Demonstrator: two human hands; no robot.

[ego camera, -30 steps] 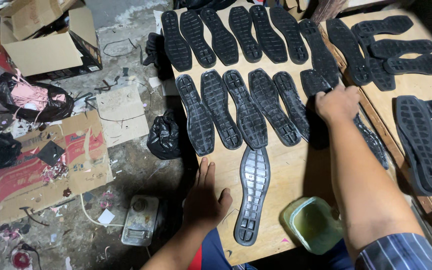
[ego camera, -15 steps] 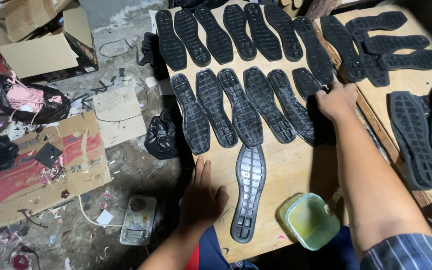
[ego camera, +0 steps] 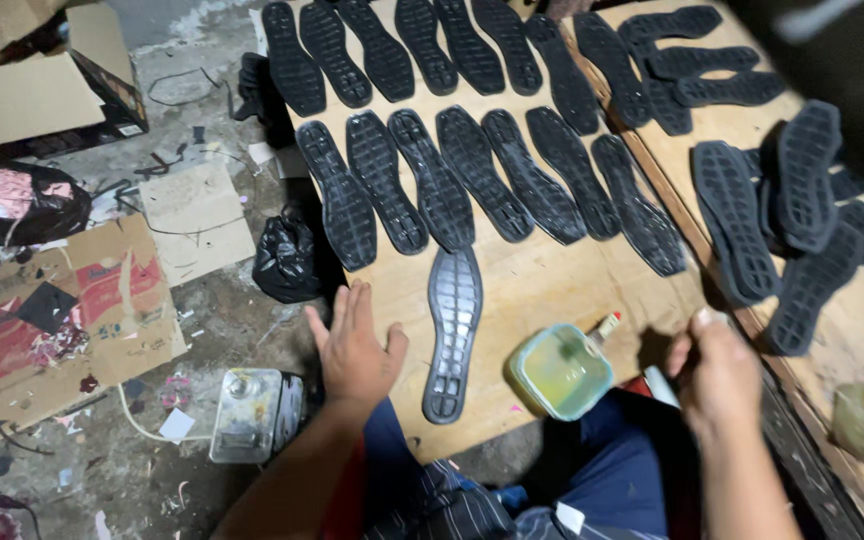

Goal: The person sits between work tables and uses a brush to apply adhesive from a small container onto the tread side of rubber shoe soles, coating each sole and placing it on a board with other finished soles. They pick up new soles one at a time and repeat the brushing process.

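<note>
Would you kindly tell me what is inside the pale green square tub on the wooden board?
The pale green square tub holds yellowish liquid, with a brush handle sticking out; the bristles are hidden.

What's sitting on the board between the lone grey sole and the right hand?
In the head view, a pale green tub of yellowish glue with a brush in it lies between the grey sole and the right hand, on the wooden board.

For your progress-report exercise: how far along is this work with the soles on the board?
Done: two rows of black soles lie laid out on the board. In hand: one grey sole lies alone below them, left hand flat beside it, right hand near the glue tub. Left: a heap of soles on the right.
</note>
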